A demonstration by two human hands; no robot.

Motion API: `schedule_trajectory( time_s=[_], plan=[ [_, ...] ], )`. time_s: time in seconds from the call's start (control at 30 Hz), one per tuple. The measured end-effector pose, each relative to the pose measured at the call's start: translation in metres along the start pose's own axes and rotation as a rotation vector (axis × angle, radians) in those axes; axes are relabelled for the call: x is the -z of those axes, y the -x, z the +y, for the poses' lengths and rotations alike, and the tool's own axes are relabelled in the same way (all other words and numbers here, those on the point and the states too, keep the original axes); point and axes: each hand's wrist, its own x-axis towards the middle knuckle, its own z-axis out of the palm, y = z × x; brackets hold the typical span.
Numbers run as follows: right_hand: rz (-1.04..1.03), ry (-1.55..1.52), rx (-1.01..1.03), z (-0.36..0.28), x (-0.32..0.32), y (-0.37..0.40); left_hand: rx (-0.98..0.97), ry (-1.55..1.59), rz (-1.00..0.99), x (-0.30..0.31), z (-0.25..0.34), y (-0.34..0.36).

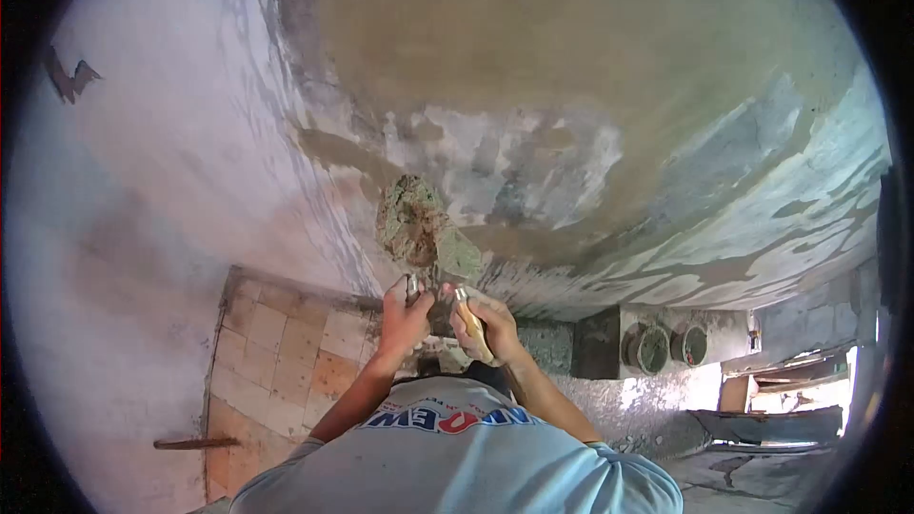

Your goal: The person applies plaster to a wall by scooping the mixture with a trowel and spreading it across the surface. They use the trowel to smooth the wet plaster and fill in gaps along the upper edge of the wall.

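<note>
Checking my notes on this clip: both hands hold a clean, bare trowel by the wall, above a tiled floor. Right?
Not quite. The head view shows the trowel loaded with grey-brown mortar, not clean. The rest stands: left hand and right hand both hold it by the wall, above the tiled floor.

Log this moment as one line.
left hand: grip on metal shank | right hand: grip on wooden handle | trowel blade: mortar-laden, above hands | wall: fresh plaster patch
</note>
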Motion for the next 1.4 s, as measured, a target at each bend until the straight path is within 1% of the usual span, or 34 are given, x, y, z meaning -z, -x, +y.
schedule_trajectory(
  time_s=[0.07, 0.1, 0.13, 0.17, 0.2, 0.23, 0.27, 0.3, 0.33, 0.4, 0.47, 0.53, 0.57, 0.6, 0.67, 0.7, 0.73, 0.83, 0.9, 0.93, 0.97, 1.03, 1.13, 1.2, 1.23, 1.33, 1.4],
  plan=[
    [-0.017, 0.040, 0.040, -0.005, 0.001, -0.002, 0.095, 0.080, -0.017, -0.001, 0.008, 0.006],
    [-0.012, 0.041, 0.041, -0.010, -0.003, 0.000, 0.166, 0.071, 0.039, 0.000, -0.004, 0.005],
    [0.004, 0.080, 0.059, 0.009, 0.024, -0.009, 0.080, 0.076, 0.010, 0.019, -0.059, -0.010],
    [-0.046, 0.046, 0.059, -0.002, 0.019, -0.008, -0.053, -0.120, 0.075, 0.014, -0.042, -0.004],
    [-0.080, 0.010, 0.086, -0.015, 0.009, -0.009, 0.190, 0.063, 0.140, 0.004, -0.013, 0.009],
    [-0.209, 0.049, 0.140, -0.041, -0.012, -0.009, 0.090, 0.075, 0.089, 0.008, -0.017, 0.002],
    [-0.102, 0.004, 0.112, -0.056, -0.027, -0.011, -0.010, 0.092, 0.037, 0.011, -0.021, -0.005],
    [-0.097, 0.048, 0.179, -0.078, -0.045, -0.013, -0.109, 0.114, -0.018, 0.015, -0.026, -0.012],
    [-0.079, 0.081, 0.232, -0.099, -0.061, -0.014, 0.172, 0.231, -0.099, 0.014, 0.011, 0.014],
    [-0.112, 0.114, 0.360, -0.147, -0.079, -0.018, 0.171, 0.268, -0.097, 0.011, 0.009, 0.012],
    [-0.170, 0.138, 0.554, -0.197, -0.109, -0.025, 0.153, 0.268, -0.090, 0.014, 0.014, 0.017],
    [-0.184, 0.251, 0.692, -0.248, -0.146, -0.024, 0.113, 0.237, -0.076, 0.015, 0.020, 0.023],
    [-0.167, 0.307, 0.743, -0.272, -0.166, -0.026, 0.045, 0.230, -0.068, 0.017, 0.018, 0.024],
    [-0.152, 0.361, 0.790, -0.294, -0.187, -0.029, 0.049, 0.213, -0.065, 0.020, 0.015, 0.024],
    [-0.028, 0.638, 0.965, -0.328, -0.234, -0.034, 0.058, 0.180, -0.052, 0.027, 0.012, 0.022],
    [0.021, 0.829, 1.068, -0.344, -0.252, -0.043, 0.044, 0.207, -0.035, 0.023, 0.027, 0.029],
    [0.071, 1.019, 1.169, -0.359, -0.268, -0.053, 0.039, 0.231, -0.028, 0.023, 0.024, 0.029],
    [0.307, 1.867, 1.860, -0.402, -0.292, -0.093, 0.041, 0.303, 0.004, 0.026, 0.014, 0.026],
    [0.593, 2.177, 1.787, -0.403, -0.308, -0.104, 0.067, 0.349, 0.034, 0.028, 0.009, 0.023],
    [0.747, 2.327, 1.729, -0.399, -0.316, -0.107, 0.062, 0.368, 0.016, 0.032, 0.000, 0.018],
    [0.804, 2.363, 1.672, -0.393, -0.320, -0.109, 0.057, 0.385, -0.003, 0.038, -0.013, 0.010],
    [0.927, 2.430, 1.556, -0.386, -0.327, -0.111, 0.051, 0.380, -0.010, 0.040, -0.011, 0.006],
    [1.006, 2.542, 1.477, -0.383, -0.317, -0.114, 0.053, 0.334, 0.032, 0.040, 0.001, 0.007],
    [0.953, 2.514, 1.489, -0.382, -0.302, -0.107, 0.046, 0.343, 0.054, 0.042, 0.001, 0.007],
    [0.924, 2.501, 1.503, -0.382, -0.296, -0.102, 0.007, 0.344, 0.058, 0.044, -0.001, 0.007],
    [0.835, 2.369, 1.405, -0.377, -0.287, -0.078, -0.022, 0.226, 0.092, 0.050, 0.009, 0.017],
    [0.728, 2.279, 1.525, -0.373, -0.285, -0.079, -0.113, 0.196, 0.110, 0.053, 0.002, 0.013]
  ],
)
